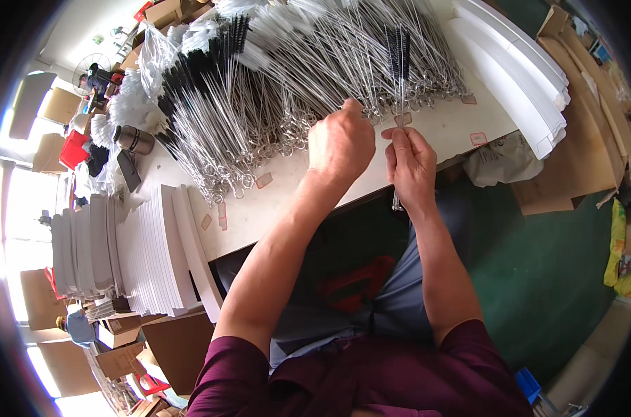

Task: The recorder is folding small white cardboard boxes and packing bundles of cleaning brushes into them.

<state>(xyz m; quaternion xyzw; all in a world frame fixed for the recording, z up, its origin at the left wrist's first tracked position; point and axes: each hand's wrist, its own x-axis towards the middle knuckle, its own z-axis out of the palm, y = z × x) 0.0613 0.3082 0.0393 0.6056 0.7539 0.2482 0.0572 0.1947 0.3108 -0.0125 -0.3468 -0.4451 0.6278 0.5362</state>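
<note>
Piles of thin straw-cleaning brushes (288, 76) with metal wire stems cover the far part of the table, some with black bristles, others with white. Their looped ends point toward me. My right hand (413, 163) is closed around a few brushes with black bristles (398, 55); their bristle ends point away from me and their looped ends stick out below my palm. To its left, my left hand (341, 142) is curled closed at the near edge of the pile, by the wire loops. Whatever its fingers pinch is hidden.
White folded cardboard pieces (149, 250) stand stacked at the left, and more white sheets (513, 76) lie at the right end of the table (447, 132). A dark flask (133, 140) and a phone-like slab (128, 171) lie at the far left. Brown cartons (579, 139) stand to the right.
</note>
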